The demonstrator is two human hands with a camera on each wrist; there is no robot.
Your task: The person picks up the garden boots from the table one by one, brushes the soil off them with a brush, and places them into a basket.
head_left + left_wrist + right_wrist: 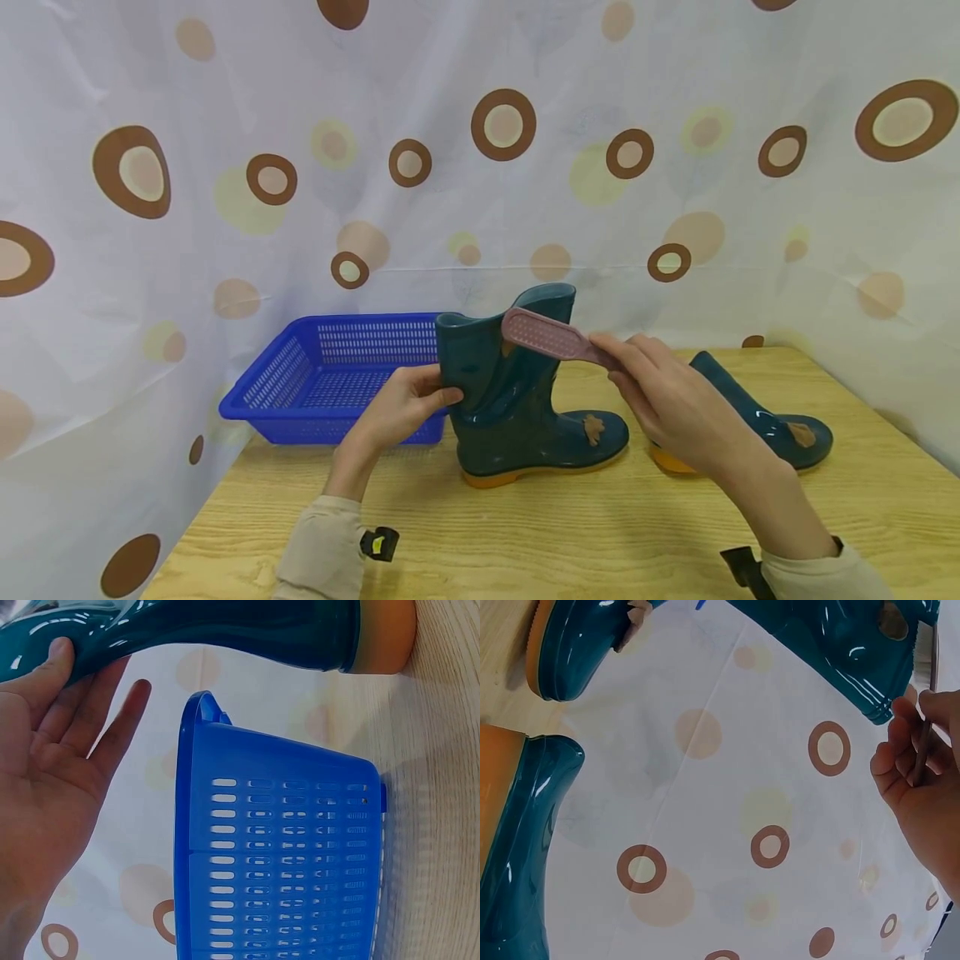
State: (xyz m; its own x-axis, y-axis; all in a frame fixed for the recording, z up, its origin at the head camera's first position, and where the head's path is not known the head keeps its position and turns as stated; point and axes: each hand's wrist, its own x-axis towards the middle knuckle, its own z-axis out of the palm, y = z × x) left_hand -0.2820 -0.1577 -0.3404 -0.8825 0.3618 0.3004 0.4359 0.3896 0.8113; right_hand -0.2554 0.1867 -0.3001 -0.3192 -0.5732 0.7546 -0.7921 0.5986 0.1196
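left hand [405,407] holds the boot [498,433] by the back of its shaft: thumb across the near side, fingers reaching behind, the hindmost lifted clear in the left wrist view. boot stands upright on the table [540,542], in front of the person, toe pointing right, mouth up. glossy dark teal, orange sole, brown patch on the toe.

right hand [667,392] pinches the handle of a pink brush [547,335], thumb against fingers. brush head lies across the upper shaft in the head view; pale bristles turned to the boot, seen edge-on from the right wrist. contact there: cannot tell.

second boot [780,432], same colours, sits on the table to the right, partly hidden by the right hand.

blue basket [285,429], slotted walls, at the table's left, just behind the left hand.

behind all, a white sheet [450,225] with brown rings and pale spots. both forearms in beige sleeves [322,546].
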